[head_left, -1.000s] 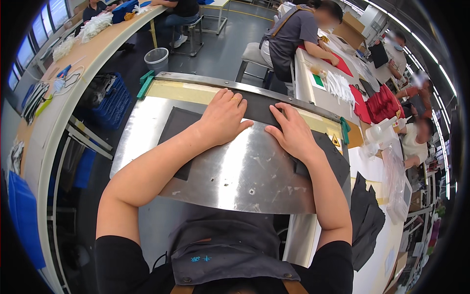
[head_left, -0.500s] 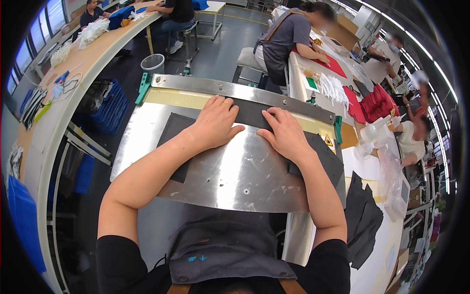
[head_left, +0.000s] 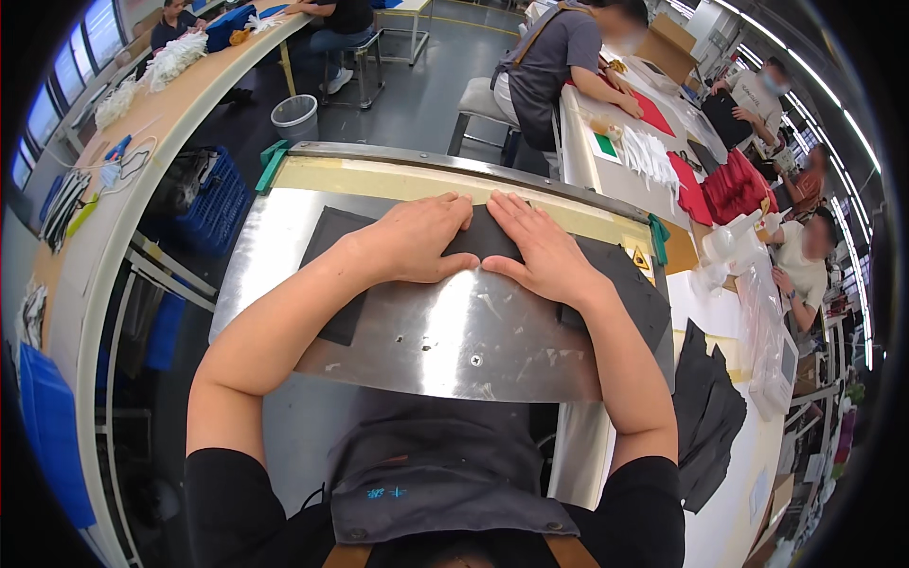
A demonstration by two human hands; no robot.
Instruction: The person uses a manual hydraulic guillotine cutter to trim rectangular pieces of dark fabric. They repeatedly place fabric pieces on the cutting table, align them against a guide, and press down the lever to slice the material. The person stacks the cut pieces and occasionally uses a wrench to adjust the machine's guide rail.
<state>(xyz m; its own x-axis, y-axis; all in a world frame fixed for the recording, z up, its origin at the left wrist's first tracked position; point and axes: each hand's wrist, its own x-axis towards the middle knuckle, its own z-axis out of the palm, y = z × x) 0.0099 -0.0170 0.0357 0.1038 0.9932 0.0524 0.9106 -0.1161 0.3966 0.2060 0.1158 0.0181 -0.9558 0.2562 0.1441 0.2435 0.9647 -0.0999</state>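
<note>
My left hand (head_left: 417, 241) lies flat, fingers together and stretched out, palm down on the dark fabric piece (head_left: 488, 241) – not clamped on anything, just pressing. My right hand (head_left: 540, 251) does the same just beside it, fingers together, pointing away from me; thumbs and index tips of both nearly meet over the cloth's middle. The fabric is spread flat on the shiny steel plate (head_left: 454, 331), running from its left part across to the right edge, w/ its far edge near the yellowish strip (head_left: 398, 180) at the back of the plate. Both forearms come in from the lower edge, bare to the short black sleeves.

Further out – a pile of more dark fabric (head_left: 710, 417) hangs at the right, off the plate. A blue crate (head_left: 213, 204) sits at the left by the long curved bench (head_left: 123, 161), and a grey bin (head_left: 295, 115) stands on the floor beyond. Other people sit at tables w/ red cloth (head_left: 734, 185) at far right.
</note>
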